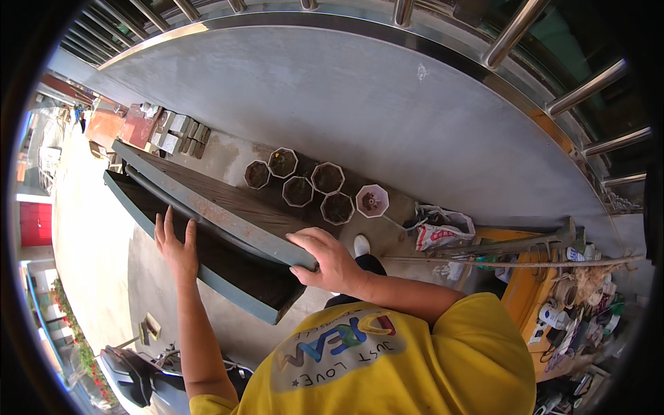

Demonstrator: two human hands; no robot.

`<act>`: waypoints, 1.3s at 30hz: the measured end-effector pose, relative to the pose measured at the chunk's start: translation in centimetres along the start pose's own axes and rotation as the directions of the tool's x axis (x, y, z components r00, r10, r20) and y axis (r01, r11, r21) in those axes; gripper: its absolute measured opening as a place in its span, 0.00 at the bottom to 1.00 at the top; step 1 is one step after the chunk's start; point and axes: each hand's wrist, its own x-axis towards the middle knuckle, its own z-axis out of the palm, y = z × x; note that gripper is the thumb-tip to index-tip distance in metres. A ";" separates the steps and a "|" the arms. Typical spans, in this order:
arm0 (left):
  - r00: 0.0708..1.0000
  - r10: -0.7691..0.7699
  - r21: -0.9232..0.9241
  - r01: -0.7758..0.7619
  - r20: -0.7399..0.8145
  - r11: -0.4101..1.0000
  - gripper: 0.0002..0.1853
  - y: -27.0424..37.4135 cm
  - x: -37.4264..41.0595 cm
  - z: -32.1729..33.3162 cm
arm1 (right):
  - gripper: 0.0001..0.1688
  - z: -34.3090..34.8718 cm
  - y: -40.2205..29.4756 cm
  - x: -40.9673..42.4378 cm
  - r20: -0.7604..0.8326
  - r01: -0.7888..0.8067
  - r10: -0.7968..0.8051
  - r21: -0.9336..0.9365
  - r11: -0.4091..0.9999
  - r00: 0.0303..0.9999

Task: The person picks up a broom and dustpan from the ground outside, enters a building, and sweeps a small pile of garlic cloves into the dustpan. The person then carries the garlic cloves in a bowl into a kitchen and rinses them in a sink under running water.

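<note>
A long, weathered piece with a grey-green board edge (223, 218) slants across the view in front of me, and a second green-edged panel (233, 295) lies alongside it. A dark rounded bar runs in the gap between the two. My right hand (332, 259) grips the near end of the upper board, fingers over the top and thumb at its end. My left hand (178, 249) reaches over the edge of the lower panel, its fingers spread and its fingertips near the dark bar. Whether the left palm bears on the panel's edge is hard to tell.
Several octagonal plant pots (328, 178) stand by the grey wall (332, 98). Stacked bricks (181, 132) are at the far left of the wall. A white bag (441, 233), a long wooden pole (498, 262) and a cluttered yellow cabinet (524, 301) are on the right. A motorcycle (129, 376) stands lower left.
</note>
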 end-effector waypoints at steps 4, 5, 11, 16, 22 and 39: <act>0.999 0.015 0.030 -0.016 0.036 0.999 0.27 -2.1 -2.5 -1.8 | 0.29 2.6 -1.6 -1.8 0.060 0.017 -0.019 0.037 0.999 0.998; 0.999 0.011 0.041 -0.013 0.044 0.999 0.27 -2.7 -3.4 -2.0 | 0.30 2.9 -1.8 -2.2 0.087 0.019 -0.021 0.024 1.000 0.996; 0.998 0.020 0.077 -0.025 0.065 0.997 0.27 -5.1 -5.8 -3.3 | 0.33 5.0 -3.1 -3.4 0.166 0.065 -0.071 0.039 0.997 0.984; 0.997 0.044 0.105 -0.050 0.057 0.993 0.28 -6.2 -7.0 -3.7 | 0.35 6.0 -3.7 -4.0 0.181 0.035 -0.046 0.064 0.997 0.982; 0.997 0.065 0.097 -0.069 0.043 0.993 0.26 -6.2 -7.1 -3.7 | 0.34 6.3 -3.6 -4.2 0.162 0.066 -0.072 0.042 0.997 0.984; 0.997 0.059 0.108 -0.064 0.052 0.992 0.24 -6.9 -7.2 -3.5 | 0.33 6.6 -3.6 -4.5 0.120 0.066 -0.073 0.059 0.996 0.990</act>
